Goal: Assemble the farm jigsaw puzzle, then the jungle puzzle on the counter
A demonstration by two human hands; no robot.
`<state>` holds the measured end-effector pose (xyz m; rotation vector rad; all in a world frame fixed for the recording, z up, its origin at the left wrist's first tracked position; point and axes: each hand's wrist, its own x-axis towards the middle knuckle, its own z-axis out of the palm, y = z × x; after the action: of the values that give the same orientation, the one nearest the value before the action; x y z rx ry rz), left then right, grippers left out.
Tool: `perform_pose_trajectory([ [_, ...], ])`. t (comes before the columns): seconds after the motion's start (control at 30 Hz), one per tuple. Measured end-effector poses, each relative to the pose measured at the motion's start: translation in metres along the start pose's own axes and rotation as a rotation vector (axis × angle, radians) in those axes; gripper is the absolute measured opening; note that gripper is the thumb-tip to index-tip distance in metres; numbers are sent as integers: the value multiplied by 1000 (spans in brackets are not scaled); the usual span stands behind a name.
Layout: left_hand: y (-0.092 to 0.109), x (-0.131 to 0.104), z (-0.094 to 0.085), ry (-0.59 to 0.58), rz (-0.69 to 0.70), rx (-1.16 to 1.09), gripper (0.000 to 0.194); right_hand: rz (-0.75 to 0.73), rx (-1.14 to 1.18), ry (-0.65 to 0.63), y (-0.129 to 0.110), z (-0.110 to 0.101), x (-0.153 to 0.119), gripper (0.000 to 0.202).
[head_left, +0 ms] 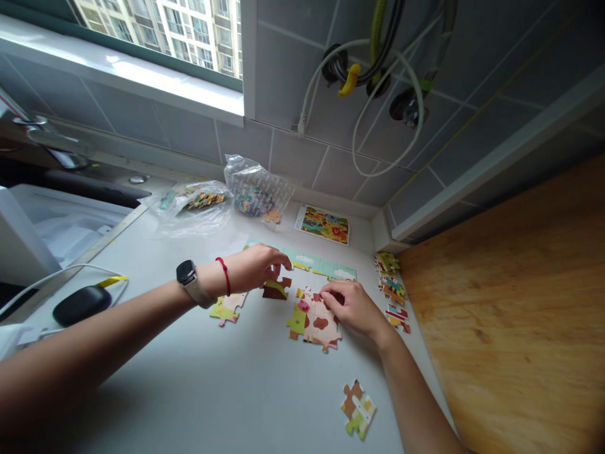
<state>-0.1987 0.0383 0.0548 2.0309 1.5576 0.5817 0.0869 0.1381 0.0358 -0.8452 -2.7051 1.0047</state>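
My left hand (265, 265), with a watch and a red cord at its wrist, reaches over the worktop. Its index finger points forward, apart from the thumb, just above a brown jigsaw piece (276, 290) with a green band. Bent fingers of my right hand (352, 302) close at the upper right edge of a joined jigsaw section with a cow (319, 323). Behind both hands runs a pale blue joined strip of jigsaw (326, 265). A green and pink section (229, 307) lies left, partly under my left forearm. Another joined section, brown and green (359, 408), lies nearer me.
Loose jigsaw pieces (391, 284) line the right edge. At the back are a picture card (325, 225) and two clear plastic bags of pieces, one left (198, 202) and one right (258, 195). A black rounded object (81, 306) and a white cable lie left.
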Motion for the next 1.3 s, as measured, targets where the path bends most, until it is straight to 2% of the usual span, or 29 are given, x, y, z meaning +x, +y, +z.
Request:
perform_pose_trajectory([
  [0.13, -3, 6, 2, 35, -93, -54, 39, -5, 2, -17, -4, -3, 0, 23],
  [0.23, -5, 7, 6, 56, -114, -69, 43, 2, 8, 8, -7, -3, 0, 24],
  [0.5, -7, 6, 10, 75, 2, -16, 38, 102, 49, 320, 3, 0, 2, 31],
  [0.63, -3, 6, 9, 79, 22, -45, 43, 138, 63, 395, 10, 0, 3, 36],
  [0.8, 3, 8, 13, 152, -66, -268, 27, 82, 134, 354, 5, 5, 4, 31],
  [0.97, 12, 10, 24, 190, -154, -671, 14, 105, 527, 152, -8, 15, 3, 34],
  [1.07, 18, 10, 29, 191, -173, -782, 10, 83, 670, 57, -15, 17, 1, 27],
  [1.2, 21, 9, 31, 201, -166, -839, 7, 78, 694, 71, -16, 13, 1, 27],
  [1.3, 21, 8, 31, 95, -154, -867, 11, 97, 719, 144, -11, 11, 3, 32],
])
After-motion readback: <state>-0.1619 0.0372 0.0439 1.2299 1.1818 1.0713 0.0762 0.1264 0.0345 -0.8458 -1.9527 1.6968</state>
